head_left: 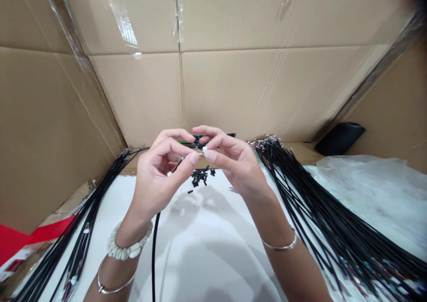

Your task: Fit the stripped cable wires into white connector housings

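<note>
Cable point(154, 253), round, black: left hand point(159, 171) pinches it, right hand point(239, 165) pinches small white connector point(204, 150) — keep thin orange-white wires point(200, 155) straight.

I can read no word, brand, number or sign anywhere in the head feed that reaches me here. The closest I get to print is a small dark-red patch point(15, 265) at the lower left edge, too blurred and small for me to make out a letter; the cardboard walls point(267, 84) and black cables point(320, 204) give me nothing legible.
</note>
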Available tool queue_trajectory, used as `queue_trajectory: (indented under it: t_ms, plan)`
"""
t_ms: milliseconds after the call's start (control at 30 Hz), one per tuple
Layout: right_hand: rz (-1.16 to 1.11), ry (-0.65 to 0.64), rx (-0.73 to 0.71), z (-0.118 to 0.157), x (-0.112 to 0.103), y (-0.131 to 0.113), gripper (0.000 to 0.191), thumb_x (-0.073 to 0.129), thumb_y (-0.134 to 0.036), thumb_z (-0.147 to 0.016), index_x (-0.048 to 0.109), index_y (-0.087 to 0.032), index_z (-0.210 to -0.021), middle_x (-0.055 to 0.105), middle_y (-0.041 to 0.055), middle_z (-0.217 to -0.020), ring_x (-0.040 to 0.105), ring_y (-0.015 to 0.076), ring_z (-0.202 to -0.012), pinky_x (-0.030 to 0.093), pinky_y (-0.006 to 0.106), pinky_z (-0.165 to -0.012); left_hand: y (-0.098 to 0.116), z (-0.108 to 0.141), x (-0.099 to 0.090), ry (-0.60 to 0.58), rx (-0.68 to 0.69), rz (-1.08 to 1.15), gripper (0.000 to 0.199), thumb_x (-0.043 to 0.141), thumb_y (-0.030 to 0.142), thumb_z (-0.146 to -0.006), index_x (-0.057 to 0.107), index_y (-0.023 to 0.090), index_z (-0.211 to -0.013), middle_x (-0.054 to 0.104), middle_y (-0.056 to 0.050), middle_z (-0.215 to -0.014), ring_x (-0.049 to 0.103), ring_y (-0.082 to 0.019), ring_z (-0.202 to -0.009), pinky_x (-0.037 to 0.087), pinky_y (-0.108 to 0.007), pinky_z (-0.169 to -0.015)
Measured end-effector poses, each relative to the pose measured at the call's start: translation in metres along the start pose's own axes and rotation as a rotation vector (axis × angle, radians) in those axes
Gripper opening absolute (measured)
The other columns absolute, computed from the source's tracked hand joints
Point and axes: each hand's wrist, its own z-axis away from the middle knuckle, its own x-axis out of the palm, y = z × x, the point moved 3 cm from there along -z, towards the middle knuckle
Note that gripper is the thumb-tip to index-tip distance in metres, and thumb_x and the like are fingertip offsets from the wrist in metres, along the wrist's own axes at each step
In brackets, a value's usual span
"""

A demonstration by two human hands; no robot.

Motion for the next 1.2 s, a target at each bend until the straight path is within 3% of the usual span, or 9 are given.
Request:
queue_trajectory:
  t_ms: [233,400,1200]
  plan:
    - [-0.078,0.003,0.034,-0.0017,0.0042,0.0043,0.010,0.081,-0.031,-0.085,0.075,-0.027,-0.078,0.069,0.0016,-0.131,0.062,0.0211,-0.122,0.051,0.042,-0.104,0.0018,0.0000,0.0023,0.006,0.000,0.015,0.017,0.070,0.018,-0.086,0.064,0.017,-0.070,0.066,-0.006,-0.104,0.049,-0.003,-0.053,0.028,-0.017,-0.037]
    - [-0.052,0.014,0.040,-0.0012,0.0055,0.0046,0.009,0.080,-0.030,-0.085,0.074,-0.026,-0.079,0.068,0.0024,-0.133,0.062,0.0222,-0.125,0.052,0.042,-0.103,0.0017,-0.0002,0.0035,0.042,-0.017,0.023,0.018,0.070,0.017,-0.084,0.062,0.017,-0.067,0.069,-0.005,-0.100,0.037,0.000,-0.044,0.026,-0.018,-0.033]
    - [-0.054,-0.040,0.116,-0.0022,0.0017,0.0061,0.012,0.081,-0.033,-0.084,0.074,-0.025,-0.077,0.068,0.0029,-0.133,0.064,0.0250,-0.118,0.054,0.046,-0.100,0.0017,-0.0004,0.0020,0.023,-0.082,0.016,0.020,0.073,0.019,-0.083,0.062,0.017,-0.066,0.072,-0.005,-0.100,0.036,-0.001,-0.044,0.024,-0.020,-0.034]
